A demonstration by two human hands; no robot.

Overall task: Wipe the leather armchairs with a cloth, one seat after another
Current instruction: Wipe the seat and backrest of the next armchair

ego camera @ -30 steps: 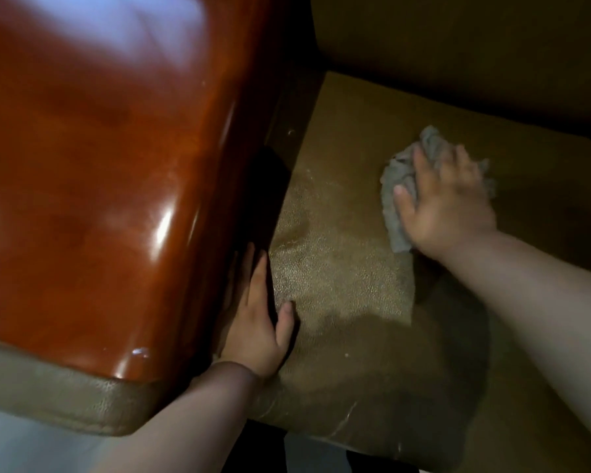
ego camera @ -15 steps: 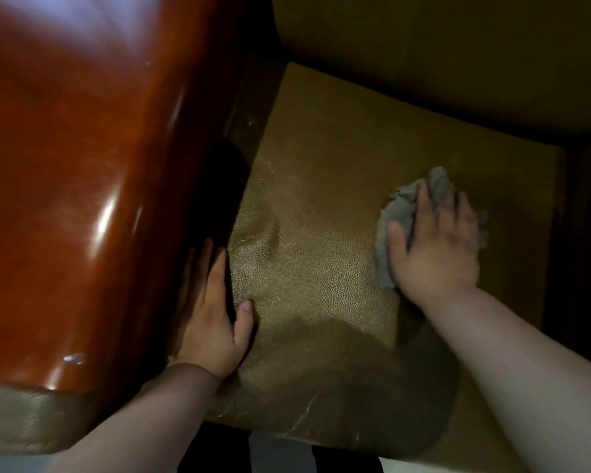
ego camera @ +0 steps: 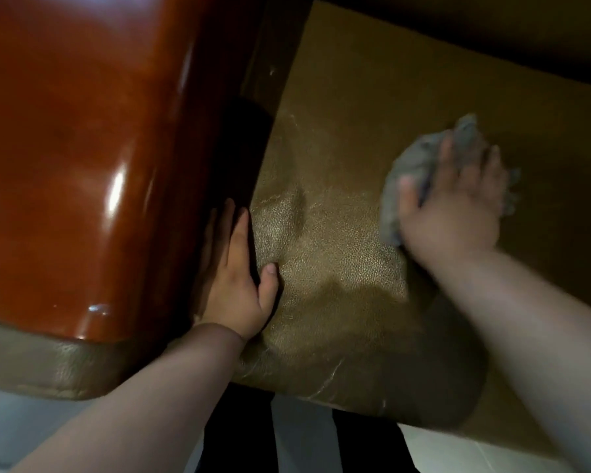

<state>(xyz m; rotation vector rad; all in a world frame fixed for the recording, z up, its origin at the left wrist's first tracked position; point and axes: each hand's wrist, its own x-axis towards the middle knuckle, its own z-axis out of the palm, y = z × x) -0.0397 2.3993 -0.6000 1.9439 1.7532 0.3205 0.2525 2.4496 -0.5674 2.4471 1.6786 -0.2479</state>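
Right hand (ego camera: 452, 213) presses a grey cloth (ego camera: 410, 172) flat on the olive leather seat (ego camera: 338, 240) of an armchair.

The cloth lies bunched on the right half of the seat cushion, under the palm and spread fingers; the grip is a flat press with fingers apart, not a clamp, and the hand is blurred. The left hand (ego camera: 239, 285) rests open at the seat's left edge, fingers slipped into the dark gap beside the glossy red-brown armrest (ego camera: 82, 165), thumb on the leather. Pale floor (ego camera: 301, 438) shows below the seat's front edge.
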